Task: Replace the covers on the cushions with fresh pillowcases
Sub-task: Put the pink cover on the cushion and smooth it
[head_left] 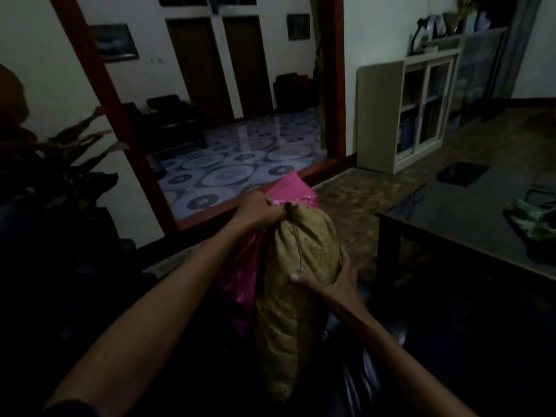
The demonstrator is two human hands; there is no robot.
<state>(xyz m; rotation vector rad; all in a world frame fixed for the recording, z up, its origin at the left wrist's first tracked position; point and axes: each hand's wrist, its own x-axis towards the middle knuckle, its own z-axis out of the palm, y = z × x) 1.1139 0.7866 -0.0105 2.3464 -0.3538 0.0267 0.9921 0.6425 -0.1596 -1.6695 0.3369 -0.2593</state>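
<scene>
1. Centrally, the cushion (296, 275) stands on end between the two forearms, low in the frame, in front of the person.
2. Container check: a pink pillowcase (240, 284) lies against the cushion's left side, and a pink corner rises behind the cushion's top. How far the cushion sits inside it cannot be told.
3. A white cabinet (412, 115) with glass doors stands against the far right wall; dim items sit on its shelves, too dark to identify.
4. A dark tray (541, 251) at the right edge of the dark table (469, 224) holds crumpled green and white material.
5. Cushion appearance: olive-tan fabric with a quilted, fine pattern; plump in the middle, tapering toward both ends. A seam runs down from the gathered top.
6. Left hand (260, 212): fingers curled tight around the bunched top end of the cushion, touching the pink fabric there.
7. Right hand (331, 281): fingers spread wide and pressed flat against the cushion's right flank at mid-height; thumb laid across the front face.
8. Surroundings: a leafy plant (60, 164) stands at the left, and a patterned tile floor (240, 158) shows through the doorway beyond.
</scene>
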